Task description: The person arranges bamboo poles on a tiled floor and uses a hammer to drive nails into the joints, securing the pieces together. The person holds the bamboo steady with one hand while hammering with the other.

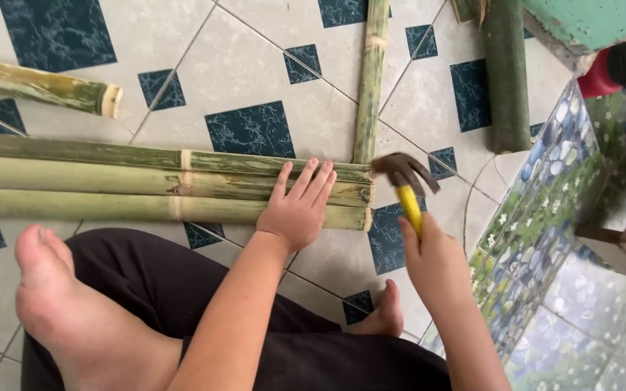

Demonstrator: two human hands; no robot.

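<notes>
Our left hand (300, 210) lies flat, fingers spread, on the bamboo poles (146, 185); our right hand (436, 264) grips the hammer (403, 181); a glancing blow could strike those fingers.

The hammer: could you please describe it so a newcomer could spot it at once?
On the tiled floor, three bamboo poles lie side by side. At their cut ends is the hammer, gripped by the right hand. Its yellow handle and dark claw head stand out.

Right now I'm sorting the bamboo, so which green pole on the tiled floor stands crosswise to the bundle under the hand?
The thin pale-green bamboo pole: it runs up the picture from the three-pole bundle, unlike the thick dark-green piece lying apart.
</notes>
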